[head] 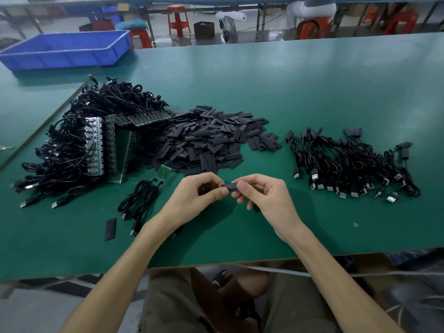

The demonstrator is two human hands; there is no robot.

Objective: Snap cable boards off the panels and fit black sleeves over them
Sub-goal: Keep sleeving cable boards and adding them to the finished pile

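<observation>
Over the green table's near middle, my left hand (pixel 200 192) and my right hand (pixel 258 192) meet. Between their fingertips sits a black sleeve (pixel 230 187); the right thumb and fingers pinch it, and the left hand's curled fingers grip its other end, where whatever it holds is hidden. Green panels (pixel 105 147) with black cables attached stand stacked at the left. A heap of loose black sleeves (pixel 211 138) lies behind my hands. A small snapped-off piece of green boards (pixel 163 173) with its cables (pixel 139 200) lies left of my left hand.
Sleeved cables (pixel 350 164) are piled at the right. One single sleeve (pixel 111 229) lies near the front left. A blue bin (pixel 64 49) sits at the far left. The table's front edge (pixel 216 263) runs just above my knees. Red stools stand beyond the table.
</observation>
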